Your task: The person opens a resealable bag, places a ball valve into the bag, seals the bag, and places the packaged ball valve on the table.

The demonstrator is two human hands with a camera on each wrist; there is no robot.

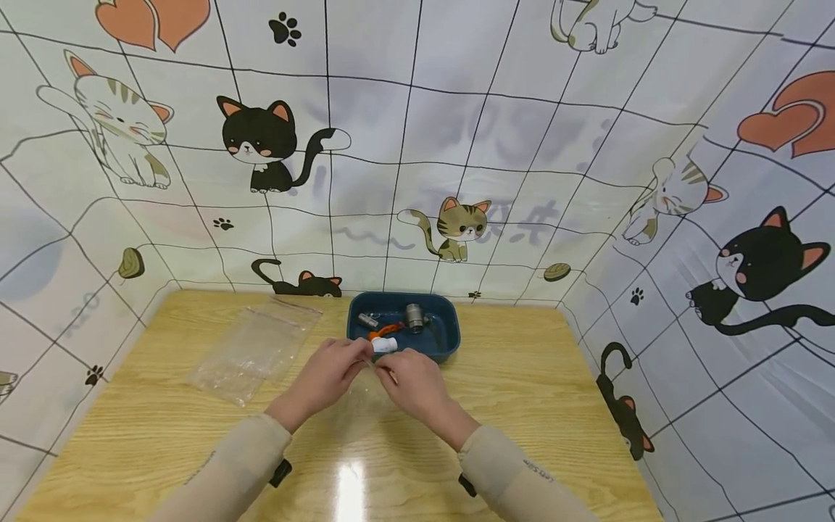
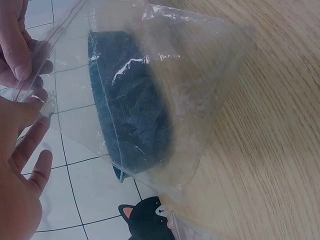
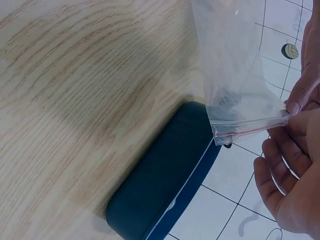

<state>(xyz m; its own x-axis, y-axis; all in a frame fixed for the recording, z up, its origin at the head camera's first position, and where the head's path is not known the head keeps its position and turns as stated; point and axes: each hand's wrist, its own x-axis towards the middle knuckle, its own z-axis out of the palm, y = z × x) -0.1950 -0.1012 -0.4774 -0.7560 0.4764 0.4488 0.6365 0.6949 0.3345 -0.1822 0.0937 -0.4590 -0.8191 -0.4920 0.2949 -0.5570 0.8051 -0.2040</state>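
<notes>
In front of me, both hands pinch the top edge of a clear zip bag [image 1: 357, 409], which hangs down over the table. My left hand [image 1: 330, 375] holds the rim on one side, and my right hand [image 1: 417, 384] grips it close by. The red zip line shows near my fingers in both wrist views. The bag [image 2: 205, 95] looks flat, with nothing visible inside. Just beyond the hands stands a dark blue bin [image 1: 449, 353]. It holds a grey metal cylinder [image 1: 414, 317], an orange piece [image 1: 385, 330], a white piece [image 1: 383, 345] and a small silver part [image 1: 368, 320].
More clear zip bag plastic [image 1: 254, 351] lies flat on the wooden table [image 1: 522, 391], left of the bin. Behind the table and along its sides hangs a white sheet [image 1: 372, 130] with a grid and cartoon cats.
</notes>
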